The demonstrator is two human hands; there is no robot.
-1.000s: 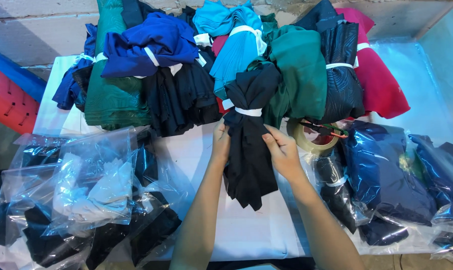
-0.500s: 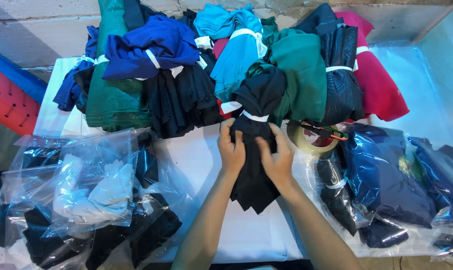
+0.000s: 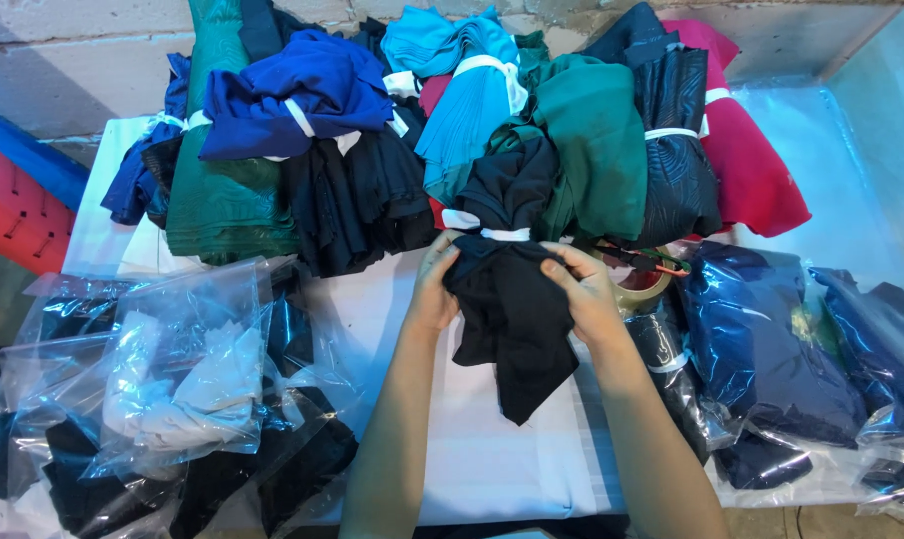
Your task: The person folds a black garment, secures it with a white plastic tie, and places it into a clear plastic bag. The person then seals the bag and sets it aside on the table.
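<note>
While the black cloth bundle (image 3: 507, 299) runs top-to-bottom at frame centre, left hand (image 3: 434, 284) and right hand (image 3: 584, 291) grip its flanks — equally near — below the white tie (image 3: 502, 234).

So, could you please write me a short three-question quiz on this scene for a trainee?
1. True or false: both hands grip the black cloth bundle.
2. What lies just beyond the right hand: A) scissors, B) a roll of tape, C) a cup?
3. What colour is the band around the black cloth bundle?

Key
1. True: the left hand and the right hand hold it just below the band.
2. B, the roll of tape.
3. White, the band.
</note>
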